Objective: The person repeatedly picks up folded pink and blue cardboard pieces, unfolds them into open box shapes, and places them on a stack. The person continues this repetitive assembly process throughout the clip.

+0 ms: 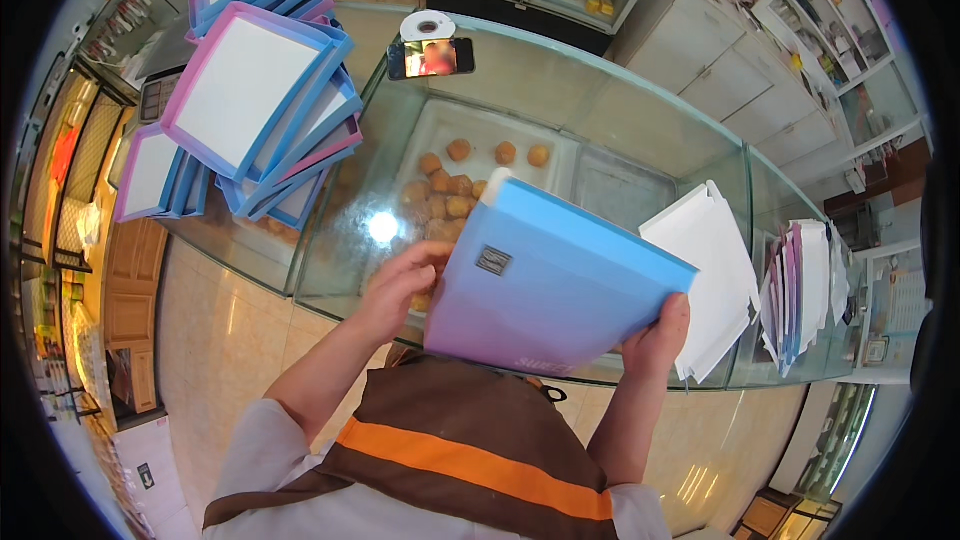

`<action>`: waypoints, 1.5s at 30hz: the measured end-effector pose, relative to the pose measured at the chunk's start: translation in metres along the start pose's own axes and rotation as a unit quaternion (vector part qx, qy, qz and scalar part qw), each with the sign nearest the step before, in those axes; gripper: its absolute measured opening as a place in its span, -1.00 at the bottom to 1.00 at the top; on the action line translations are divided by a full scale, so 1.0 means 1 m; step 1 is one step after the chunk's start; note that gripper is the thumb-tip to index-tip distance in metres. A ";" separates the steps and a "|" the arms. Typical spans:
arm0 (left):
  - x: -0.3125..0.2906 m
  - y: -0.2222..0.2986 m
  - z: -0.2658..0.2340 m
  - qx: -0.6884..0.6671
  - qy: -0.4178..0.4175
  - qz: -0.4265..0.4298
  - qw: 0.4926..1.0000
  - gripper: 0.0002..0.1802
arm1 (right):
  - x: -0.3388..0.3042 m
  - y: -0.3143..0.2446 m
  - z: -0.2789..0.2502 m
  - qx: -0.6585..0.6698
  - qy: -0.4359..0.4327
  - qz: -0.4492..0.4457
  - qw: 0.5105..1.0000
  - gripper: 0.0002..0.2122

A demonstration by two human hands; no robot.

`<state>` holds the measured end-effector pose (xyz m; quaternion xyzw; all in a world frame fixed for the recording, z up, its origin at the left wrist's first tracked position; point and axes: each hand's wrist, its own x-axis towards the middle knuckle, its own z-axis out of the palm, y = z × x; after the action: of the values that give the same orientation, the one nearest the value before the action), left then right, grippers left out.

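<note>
Holding blue-purple box point(565, 285) by opposite edges between left fingers point(424, 257) and right fingers point(674, 311), presumably to balance its broad shape while tilted above the glass counter point(328, 265).

The blue-purple box point(560, 280) partly hides the white tray point(482, 135).

At centre, the box point(560, 280) looks like smooth card with a soft sheen. The counter point(335, 265) below it is glossy glass. Right of centre, the sheets point(710, 280) look like matt paper or card. The apron point(470, 405), lower centre, is matt cloth; the floor point(230, 330), lower left, shines like polished tile.
</note>
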<state>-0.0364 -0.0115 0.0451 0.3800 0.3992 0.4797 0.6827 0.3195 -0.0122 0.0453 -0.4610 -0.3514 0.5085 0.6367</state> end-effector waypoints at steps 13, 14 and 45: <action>-0.003 0.075 0.029 0.135 -0.007 0.217 0.967 -0.65 | -0.038 -0.028 0.051 -0.177 -0.102 -0.010 0.979 -0.31; -0.004 0.076 0.028 0.128 -0.007 0.191 0.973 -0.54 | -0.040 -0.029 0.053 -0.190 -0.094 -0.005 0.977 -0.28; -0.017 0.047 0.062 0.092 0.161 0.168 0.968 -0.83 | -0.068 -0.026 0.092 -0.162 0.088 -0.150 0.971 -0.78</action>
<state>-0.0005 -0.0242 0.1150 0.4205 0.4764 0.6039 0.4813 0.2273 -0.0587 0.1015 -0.5430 -0.4363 0.3013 0.6512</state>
